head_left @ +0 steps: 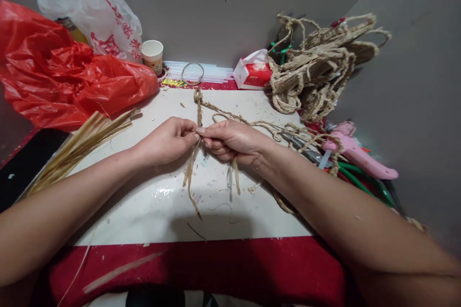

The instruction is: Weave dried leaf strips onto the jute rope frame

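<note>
Both hands meet over the middle of a white board [137, 220], pinching a tan braided cord of dried plant fibre [199, 114]. My left hand [175, 140] is closed, thumb and fingertips on the strands. Against it, my right hand [230, 139] is closed too, its thumb and forefinger at the same spot. Above the fingers the cord runs up to a small knotted loop [198, 96]. Loose flat strands [190, 187] hang below, and another strand end [236, 177] shows under my right hand. A thinner braid [230, 114] trails off to the right from the loop.
Left lie dried fibre strips [86, 144], a black flat object [32, 158] and a red plastic bag [72, 81]. A paper cup [152, 53], clear sticks [216, 73] and a tissue pack [254, 73] stand behind. Right are coiled braids [317, 67] and a pink glue gun [360, 151].
</note>
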{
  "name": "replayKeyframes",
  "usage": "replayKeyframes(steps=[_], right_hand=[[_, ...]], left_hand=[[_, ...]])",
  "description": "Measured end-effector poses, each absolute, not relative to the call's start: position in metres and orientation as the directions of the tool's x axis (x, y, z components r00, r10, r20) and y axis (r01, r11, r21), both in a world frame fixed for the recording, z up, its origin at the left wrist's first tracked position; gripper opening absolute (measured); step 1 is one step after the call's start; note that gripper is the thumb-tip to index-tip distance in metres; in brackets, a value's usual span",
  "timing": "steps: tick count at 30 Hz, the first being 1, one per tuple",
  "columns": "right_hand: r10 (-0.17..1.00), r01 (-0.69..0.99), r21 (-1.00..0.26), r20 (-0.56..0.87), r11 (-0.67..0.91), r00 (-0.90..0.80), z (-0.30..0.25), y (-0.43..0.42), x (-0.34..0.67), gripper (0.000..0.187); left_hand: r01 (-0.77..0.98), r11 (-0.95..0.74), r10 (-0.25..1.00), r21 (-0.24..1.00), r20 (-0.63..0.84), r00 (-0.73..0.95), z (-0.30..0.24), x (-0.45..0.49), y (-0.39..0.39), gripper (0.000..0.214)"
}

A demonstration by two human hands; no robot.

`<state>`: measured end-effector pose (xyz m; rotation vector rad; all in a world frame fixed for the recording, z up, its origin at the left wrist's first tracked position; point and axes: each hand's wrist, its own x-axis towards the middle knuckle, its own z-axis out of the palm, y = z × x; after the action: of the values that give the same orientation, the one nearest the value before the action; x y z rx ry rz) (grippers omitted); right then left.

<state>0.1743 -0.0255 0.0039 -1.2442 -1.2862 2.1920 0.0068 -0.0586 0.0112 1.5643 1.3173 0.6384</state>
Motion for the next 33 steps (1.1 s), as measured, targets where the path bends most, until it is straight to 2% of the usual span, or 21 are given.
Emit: replayKeyframes(steps=[2,6,11,13,15,17,19,22,25,27,28,30,31,33], right_hand=[[0.643,0.125,-0.814,-0.533,-0.568,-0.55,0.004,-0.029,0.172,0.029],[0.679,0.062,-0.81,-0.528,-0.583,-0.51,0.002,-0.036,0.168,0.023],[0.71,0.021,-0.82,-0.508,-0.572,-0.488,-0.002,-0.041,0.166,0.03],[0.71,0.015,-0.821,-0.503,-0.571,-0.493,-0.003,-0.042,0.166,0.034],[0.694,0.015,-0.809,-0.513,-0.587,-0.505,-0.002,-0.042,0.166,0.034],[0.672,0.02,-0.796,-0.523,-0.604,-0.524,0.0,-0.041,0.167,0.027],[0.649,0.025,-0.789,-0.523,-0.614,-0.553,0.002,-0.039,0.168,0.018],[0.624,0.022,-0.783,-0.513,-0.622,-0.59,0.004,-0.036,0.17,0.013],[0.616,0.013,-0.785,-0.497,-0.62,-0.611,0.006,-0.033,0.172,0.014],[0.603,0.02,-0.789,-0.485,-0.614,-0.633,0.005,-0.032,0.172,0.015],[0.595,0.027,-0.793,-0.478,-0.608,-0.646,0.005,-0.031,0.172,0.015],[0.585,0.043,-0.807,-0.463,-0.589,-0.666,0.004,-0.03,0.172,0.017],[0.584,0.054,-0.815,-0.458,-0.577,-0.67,0.004,-0.03,0.173,0.018],[0.59,0.086,-0.835,-0.453,-0.544,-0.668,0.003,-0.029,0.174,0.018]], left_hand=[[0.58,-0.081,0.941,0.811,-0.13,0.313,0.016,0.004,-0.06,0.021],[0.83,-0.22,0.952,0.512,-0.072,0.296,0.024,0.007,-0.068,0.031],[0.949,-0.282,0.955,0.145,-0.059,0.292,0.022,0.022,-0.085,0.032],[0.949,-0.306,0.944,0.077,-0.102,0.313,0.019,0.027,-0.091,0.031],[0.94,-0.334,0.93,0.065,-0.136,0.34,0.016,0.03,-0.096,0.031],[0.922,-0.374,0.912,0.098,-0.145,0.385,0.015,0.032,-0.1,0.029],[0.891,-0.415,0.88,0.183,-0.17,0.444,0.021,0.031,-0.103,0.024],[0.823,-0.382,0.817,0.421,-0.262,0.513,0.034,0.022,-0.095,0.021],[0.708,-0.163,0.905,0.687,-0.182,0.385,0.04,0.007,-0.074,0.028],[0.552,-0.049,0.978,0.833,-0.074,0.197,0.033,0.0,-0.06,0.023],[0.448,0.0,0.985,0.894,-0.078,0.156,0.027,-0.001,-0.055,0.02],[0.22,0.151,0.953,0.964,-0.201,0.226,0.015,0.0,-0.05,0.019],[0.139,0.239,0.917,0.961,-0.271,0.293,0.01,0.002,-0.05,0.02],[0.084,0.355,0.856,0.931,-0.36,0.37,0.004,0.007,-0.052,0.024]])
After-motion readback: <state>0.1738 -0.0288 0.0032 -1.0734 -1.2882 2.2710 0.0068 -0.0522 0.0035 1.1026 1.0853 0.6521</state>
